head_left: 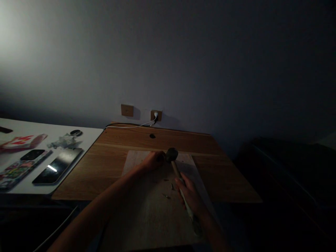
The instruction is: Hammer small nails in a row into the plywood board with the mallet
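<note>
In the lower middle of the frame, the right hand (190, 198) is grasping the hammer (175, 168) about halfway down its handle. The fingers are wrapping over the top and the tail of the handle is running back under the wrist. That hold seems to be keeping the head steerable rather than loaded for a heavy blow. The hammer head is sitting just above the pale board (147, 217), near its far edge at the centre of the frame.

The left hand (153, 160) is lying on the board right beside the head, almost touching it. Its fingers are bunched tight and pointing at the head, as if steadying something small there. The dim light is hiding whether anything is between the fingertips.

A few loose nails (166, 196) are lying on the board between the two forearms, within easy reach of either hand. The board is resting on the brown wooden bench (110, 164), probably sparing its top.

At the left of the frame, two phones (58, 170) are lying flat on a white tabletop (89, 134), well apart from the hammer. A cable (131, 126) is running along the back edge to a wall socket (156, 114).
</note>
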